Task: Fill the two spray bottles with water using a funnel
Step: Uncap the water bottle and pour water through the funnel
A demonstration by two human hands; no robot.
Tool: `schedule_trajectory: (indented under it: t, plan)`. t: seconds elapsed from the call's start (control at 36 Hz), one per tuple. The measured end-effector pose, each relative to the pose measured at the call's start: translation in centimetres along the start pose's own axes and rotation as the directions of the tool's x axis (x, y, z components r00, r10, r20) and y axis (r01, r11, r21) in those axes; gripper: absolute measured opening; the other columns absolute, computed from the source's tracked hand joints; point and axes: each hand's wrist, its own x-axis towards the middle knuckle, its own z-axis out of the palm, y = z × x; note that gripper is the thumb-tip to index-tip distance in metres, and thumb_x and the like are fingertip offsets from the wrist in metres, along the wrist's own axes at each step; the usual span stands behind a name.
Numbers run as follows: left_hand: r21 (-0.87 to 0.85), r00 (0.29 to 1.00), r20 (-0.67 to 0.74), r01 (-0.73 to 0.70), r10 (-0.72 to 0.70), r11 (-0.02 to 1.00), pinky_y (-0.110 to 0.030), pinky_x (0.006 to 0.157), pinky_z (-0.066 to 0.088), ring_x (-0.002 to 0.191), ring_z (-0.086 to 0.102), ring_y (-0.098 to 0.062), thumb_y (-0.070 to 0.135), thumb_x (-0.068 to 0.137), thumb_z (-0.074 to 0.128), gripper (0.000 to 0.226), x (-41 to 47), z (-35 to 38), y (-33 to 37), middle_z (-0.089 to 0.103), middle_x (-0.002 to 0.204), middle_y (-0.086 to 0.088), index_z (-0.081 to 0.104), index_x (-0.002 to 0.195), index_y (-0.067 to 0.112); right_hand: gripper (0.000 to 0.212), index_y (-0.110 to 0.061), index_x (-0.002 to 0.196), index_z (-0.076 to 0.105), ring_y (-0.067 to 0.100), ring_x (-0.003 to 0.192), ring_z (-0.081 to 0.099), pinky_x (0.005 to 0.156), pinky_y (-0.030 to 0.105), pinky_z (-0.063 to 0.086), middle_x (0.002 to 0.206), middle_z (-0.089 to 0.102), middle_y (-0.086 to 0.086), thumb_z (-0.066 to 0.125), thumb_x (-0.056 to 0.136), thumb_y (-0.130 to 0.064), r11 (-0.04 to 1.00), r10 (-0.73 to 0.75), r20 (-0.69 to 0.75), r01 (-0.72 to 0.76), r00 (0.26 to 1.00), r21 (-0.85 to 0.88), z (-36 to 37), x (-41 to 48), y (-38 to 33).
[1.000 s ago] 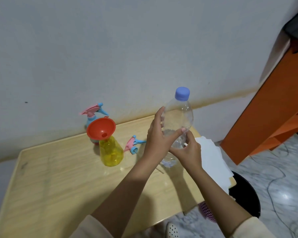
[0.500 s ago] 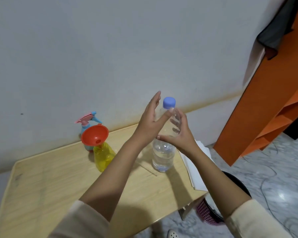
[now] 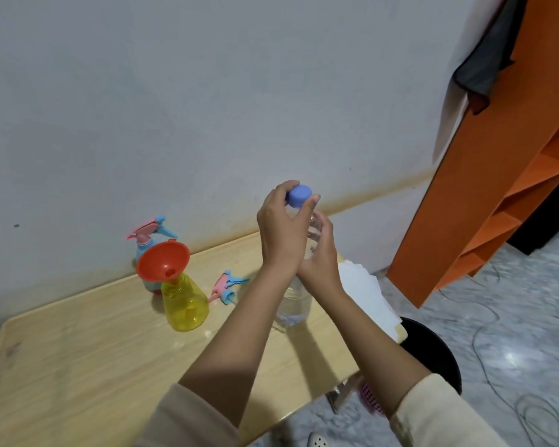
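Left hand (image 3: 279, 230) pinches blue cap (image 3: 299, 195) on water bottle (image 3: 296, 304), right hand (image 3: 320, 262) grips its body, funnel (image 3: 162, 261) in yellow spray bottle (image 3: 184, 304) left of it.

Table (image 3: 78, 366): yellow btl (image 3: 184, 304), blue btl (image 3: 142, 248), sprayer head (image 3: 226, 287), water btl (image 3: 294, 308), papers (image 3: 365, 291).

No readable text, brand, number or sign anywhere. Clear water bottle (image 3: 296, 304): no legible label. Yellow spray bottle (image 3: 184, 304) left of the water bottle: plain plastic. White papers (image 3: 365, 291) right of the water bottle: nothing legible.
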Motion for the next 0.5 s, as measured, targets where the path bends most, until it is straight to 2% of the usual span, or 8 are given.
schedule_trajectory:
  t: [0.08,0.14,0.19,0.22,0.28,0.36,0.44,0.5]
  plan:
    - [-0.049,0.973,0.22,0.075,-0.062,0.996,-0.016,0.086,0.045,0.099,0.06,-0.012,0.025,0.083,0.071,0.029,1.6,-1.2,0.0,0.063,0.109,0.005,0.059,0.108,0.017,0.098,-0.027,0.135,0.028,0.004,0.114,0.048,0.09,0.021,0.042,0.134,0.039,-0.011,0.081,0.054,-0.042,1.0,0.018,0.071,-0.018,0.997,-0.01,-0.8,0.5,-0.1]
    - [-0.072,0.882,0.456,0.17,-0.119,0.983,-0.02,0.095,0.043,0.11,0.057,-0.006,0.032,0.091,0.061,0.033,2.5,-2.4,0.0,0.06,0.121,0.006,0.052,0.121,0.022,0.097,-0.025,0.136,0.028,0.005,0.114,0.048,0.091,0.022,0.042,0.134,0.038,-0.01,0.087,0.059,-0.028,1.0,0.024,0.12,-0.022,0.992,-0.019,-1.3,0.8,0.0]
    - [-0.055,0.765,0.631,0.212,-0.131,0.976,-0.007,0.093,0.039,0.11,0.052,0.01,0.032,0.098,0.049,0.037,3.1,-3.5,0.0,0.057,0.129,0.012,0.045,0.133,0.024,0.099,-0.025,0.136,0.028,0.008,0.115,0.049,0.092,0.022,0.043,0.134,0.039,-0.009,0.087,0.056,-0.03,0.999,0.03,0.15,-0.028,0.988,-0.02,-1.8,1.0,0.1]
    - [-0.047,0.732,0.669,0.208,-0.124,0.977,-0.001,0.087,0.038,0.105,0.051,0.017,0.029,0.099,0.045,0.036,3.3,-3.9,0.0,0.057,0.129,0.014,0.044,0.135,0.023,0.1,-0.027,0.135,0.028,0.008,0.116,0.05,0.092,0.022,0.043,0.133,0.041,-0.009,0.085,0.054,-0.035,0.999,0.038,0.166,-0.037,0.985,-0.013,-2.1,1.1,0.2]
    - [-0.066,0.733,0.673,0.188,-0.095,0.98,0.0,0.084,0.04,0.103,0.055,0.015,0.024,0.1,0.044,0.032,3.7,-4.4,-0.2,0.061,0.126,0.008,0.05,0.131,0.017,0.102,-0.029,0.135,0.028,0.008,0.118,0.05,0.089,0.02,0.042,0.132,0.044,-0.009,0.083,0.05,-0.04,0.998,0.056,0.208,-0.057,0.977,0.002,-2.4,1.1,0.2]
    - [-0.064,0.801,0.596,0.13,-0.066,0.99,-0.009,0.088,0.043,0.104,0.059,-0.002,0.021,0.096,0.052,0.024,3.7,-4.3,-0.3,0.065,0.116,-0.002,0.058,0.118,0.015,0.098,-0.032,0.133,0.031,0.011,0.118,0.051,0.085,0.017,0.041,0.131,0.045,-0.009,0.084,0.05,-0.04,0.997,0.069,0.233,-0.075,0.97,0.014,-2.5,1.3,0.2]
    - [-0.017,0.889,0.454,0.076,-0.06,0.997,-0.006,0.08,0.044,0.093,0.061,-0.004,0.021,0.09,0.062,0.024,3.0,-3.5,0.0,0.067,0.104,0.0,0.062,0.113,0.014,0.098,-0.034,0.131,0.032,0.012,0.116,0.052,0.084,0.017,0.041,0.131,0.046,-0.009,0.084,0.048,-0.042,0.997,0.068,0.223,-0.075,0.972,0.026,-2.4,1.5,0.2]
    - [0.003,0.944,0.325,0.053,-0.051,0.999,-0.01,0.077,0.046,0.088,0.063,-0.007,0.024,0.084,0.07,0.028,2.3,-2.8,0.2,0.068,0.097,0.0,0.064,0.109,0.011,0.098,-0.034,0.132,0.032,0.014,0.115,0.051,0.078,0.013,0.043,0.131,0.045,-0.007,0.085,0.049,-0.039,0.997,0.07,0.23,-0.078,0.971,0.028,-2.4,1.5,0.3]
